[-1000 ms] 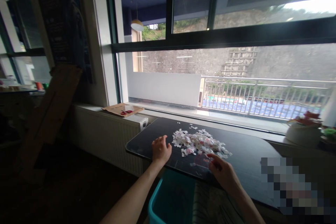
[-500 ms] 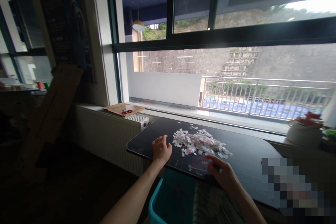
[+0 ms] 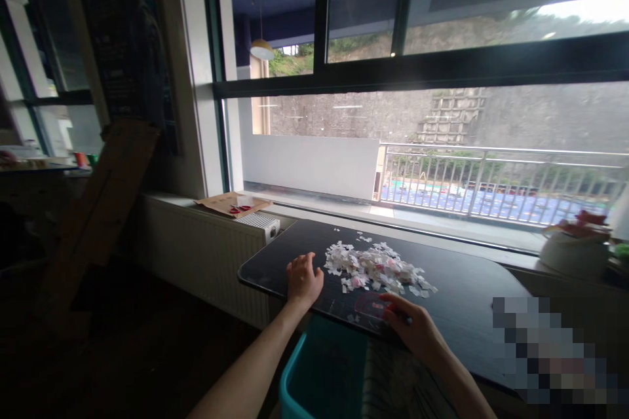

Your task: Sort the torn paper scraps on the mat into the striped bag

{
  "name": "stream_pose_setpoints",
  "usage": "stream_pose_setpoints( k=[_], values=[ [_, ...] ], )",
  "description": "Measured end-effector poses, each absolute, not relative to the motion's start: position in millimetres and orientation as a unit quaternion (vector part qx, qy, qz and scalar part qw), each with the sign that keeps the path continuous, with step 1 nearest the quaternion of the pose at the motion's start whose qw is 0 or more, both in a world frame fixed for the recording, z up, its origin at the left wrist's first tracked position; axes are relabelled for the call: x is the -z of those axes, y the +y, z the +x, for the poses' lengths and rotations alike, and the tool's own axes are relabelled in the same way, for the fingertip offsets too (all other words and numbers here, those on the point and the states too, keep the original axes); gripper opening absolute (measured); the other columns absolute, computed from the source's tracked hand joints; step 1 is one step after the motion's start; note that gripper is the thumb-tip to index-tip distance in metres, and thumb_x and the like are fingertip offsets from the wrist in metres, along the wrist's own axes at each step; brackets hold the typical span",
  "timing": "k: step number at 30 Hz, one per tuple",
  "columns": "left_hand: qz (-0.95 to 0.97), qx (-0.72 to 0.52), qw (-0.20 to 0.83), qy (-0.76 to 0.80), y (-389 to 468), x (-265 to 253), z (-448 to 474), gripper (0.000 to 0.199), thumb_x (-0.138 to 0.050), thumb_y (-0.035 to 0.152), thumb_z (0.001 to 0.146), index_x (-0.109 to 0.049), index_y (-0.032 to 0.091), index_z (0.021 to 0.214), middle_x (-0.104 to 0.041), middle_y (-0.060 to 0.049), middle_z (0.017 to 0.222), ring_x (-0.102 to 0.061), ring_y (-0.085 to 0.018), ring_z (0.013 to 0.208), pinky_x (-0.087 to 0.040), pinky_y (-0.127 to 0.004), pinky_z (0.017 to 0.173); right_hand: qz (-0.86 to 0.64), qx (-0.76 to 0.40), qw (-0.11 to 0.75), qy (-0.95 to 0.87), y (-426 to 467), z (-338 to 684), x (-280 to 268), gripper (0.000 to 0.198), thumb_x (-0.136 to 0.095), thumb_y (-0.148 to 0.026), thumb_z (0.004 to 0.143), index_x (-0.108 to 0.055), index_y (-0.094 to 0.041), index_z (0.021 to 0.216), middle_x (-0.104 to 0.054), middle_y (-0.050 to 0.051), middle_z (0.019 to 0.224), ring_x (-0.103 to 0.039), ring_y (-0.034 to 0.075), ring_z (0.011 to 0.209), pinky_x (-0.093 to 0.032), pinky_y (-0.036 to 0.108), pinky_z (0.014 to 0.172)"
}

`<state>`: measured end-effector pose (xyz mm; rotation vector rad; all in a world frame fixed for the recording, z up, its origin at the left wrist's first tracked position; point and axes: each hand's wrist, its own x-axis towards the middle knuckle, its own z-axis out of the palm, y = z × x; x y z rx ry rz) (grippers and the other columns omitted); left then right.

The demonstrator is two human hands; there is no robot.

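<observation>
Paper scraps, a loose heap of small white paper pieces (image 3: 376, 266) with a few pinkish ones among them, sit right of centre in the head view, spread over a black smooth-topped table (image 3: 466, 288) with rounded corners. And look at the right hand (image 3: 409, 322), lower right of centre: thumb and fingers pinched together on the right end of a clear, semicircular plastic piece with reddish markings (image 3: 366, 305)! That piece is just below the heap, near the table's front edge, with a few stray scraps (image 3: 354, 319) just beneath it.

Over to the left hand (image 3: 303, 280), near the centre: fingers slightly apart and loosely curled, back of the hand upward, just beside the heap's left end. At bottom centre, a teal plastic bin (image 3: 289, 373) shows its rim below the table edge.

Left of centre, red-handled scissors (image 3: 240, 209) lie on a flat brown paper sheet (image 3: 212, 203), above a white ribbed radiator (image 3: 211, 258). Far left, a long brown cardboard panel (image 3: 111, 209) leans at a slant; far right, a rounded white pot (image 3: 570, 254) with reddish leaves stands by the window!
</observation>
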<state>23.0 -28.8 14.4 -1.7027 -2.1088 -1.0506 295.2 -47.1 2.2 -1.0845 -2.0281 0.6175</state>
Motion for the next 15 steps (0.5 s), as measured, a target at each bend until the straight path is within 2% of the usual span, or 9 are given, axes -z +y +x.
stream_pose_setpoints(
  k=[7,15],
  values=[
    [-0.584,0.367,0.121,-0.714,-27.8,-12.0,22.2,0.033,-0.049,0.017,0.080,-0.055,0.017,0.112,-0.064,-0.011,0.111,-0.056,-0.027,0.109,-0.037,-0.046,0.098,-0.421,-0.259,0.394,-0.775,-45.7,298.2,3.0,0.035,-0.053,-0.034,0.082,-0.069,-0.015,0.107,-0.067,0.003,0.073,-0.056,0.015,0.064,-0.044,0.025,0.062],
    [-0.588,0.368,0.114,-0.711,-28.1,-10.7,21.9,0.034,-0.049,0.017,0.081,-0.054,0.015,0.114,-0.063,-0.011,0.111,-0.055,-0.027,0.109,-0.036,-0.046,0.098,-0.407,-0.277,0.365,-0.790,-47.4,297.9,0.7,0.034,-0.055,-0.034,0.081,-0.070,-0.016,0.106,-0.068,0.002,0.073,-0.056,0.015,0.063,-0.044,0.024,0.060]
  ],
)
